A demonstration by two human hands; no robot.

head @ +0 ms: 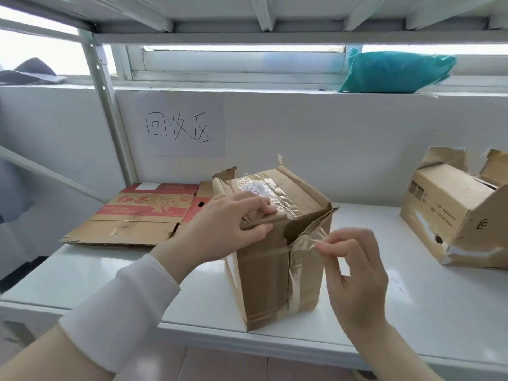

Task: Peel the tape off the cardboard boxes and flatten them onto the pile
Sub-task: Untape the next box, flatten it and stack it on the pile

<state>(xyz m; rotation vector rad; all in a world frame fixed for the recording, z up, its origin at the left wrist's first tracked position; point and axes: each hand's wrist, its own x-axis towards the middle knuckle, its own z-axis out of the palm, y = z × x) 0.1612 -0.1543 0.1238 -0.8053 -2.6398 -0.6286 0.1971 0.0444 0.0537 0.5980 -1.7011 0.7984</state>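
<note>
Well to the left of the left hand (231,218), a flattened carton (137,215) with red printing lies flat on the white tabletop (412,312), against the wall under a handwritten paper sign (178,130). That is the pile so far.

The left hand clamps down on the top edge of the standing brown box (275,270), fingers curled over a folded flap. The box stands upright between both hands, near the front edge of the tabletop. Its top flaps are partly raised and torn; I cannot see whether anything is inside. Glossy clear tape crosses its top over a pale label, and more bands wrap the near face, wrinkled and lifting.

Just right of the box, the right hand (354,276) pinches a loose, crinkled strip of clear tape (308,240) between thumb and forefinger, the strip running back to the box's upper corner.

Well beyond the right hand, a second box (453,215) lies tipped with ragged open flaps, its interior hidden. Above it, a teal bag (395,71) sits on the window ledge.
</note>
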